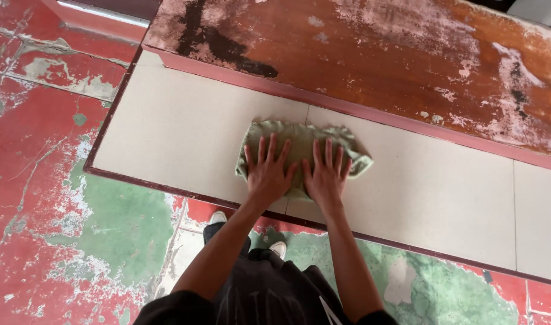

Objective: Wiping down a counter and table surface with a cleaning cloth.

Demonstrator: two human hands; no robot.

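A pale green cloth (pixel 299 137) lies spread on a beige tiled ledge (pixel 185 132). My left hand (pixel 267 171) presses flat on the cloth's left part, fingers spread. Beside it, thumbs nearly touching, my right hand (pixel 326 174) rests flat on the right part with fingers apart too. Both palms cover the cloth's near edge; neither hand grips it.
Behind the ledge rises a worn brown wooden surface (pixel 372 54) with peeling patches. A dark red rim (pixel 167 183) borders the ledge's near side. Below lies a flaking red and green floor (pixel 65 229), where my white shoes (pixel 217 217) stand.
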